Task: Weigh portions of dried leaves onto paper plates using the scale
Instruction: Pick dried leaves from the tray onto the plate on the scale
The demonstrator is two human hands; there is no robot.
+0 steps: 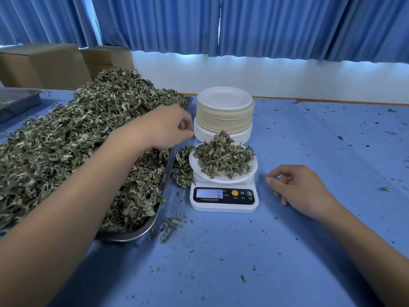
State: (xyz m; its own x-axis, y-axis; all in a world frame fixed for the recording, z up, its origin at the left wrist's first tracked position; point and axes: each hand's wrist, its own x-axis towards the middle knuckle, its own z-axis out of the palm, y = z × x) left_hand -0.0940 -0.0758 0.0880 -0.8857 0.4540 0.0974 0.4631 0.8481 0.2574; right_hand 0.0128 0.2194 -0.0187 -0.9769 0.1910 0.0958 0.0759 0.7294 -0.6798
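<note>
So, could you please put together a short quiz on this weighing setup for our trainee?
1. True or false: the paper plate on the scale is empty.
2. Where is the stack of spare plates? A) behind the scale B) in front of the scale C) right of the scale
3. Which hand is over the metal tray of dried leaves?
Key: 1. False, the paper plate holds a heap of leaves. 2. A. 3. The left hand.

Leaf-heaped plate on scale, tray left, plate stack behind
</note>
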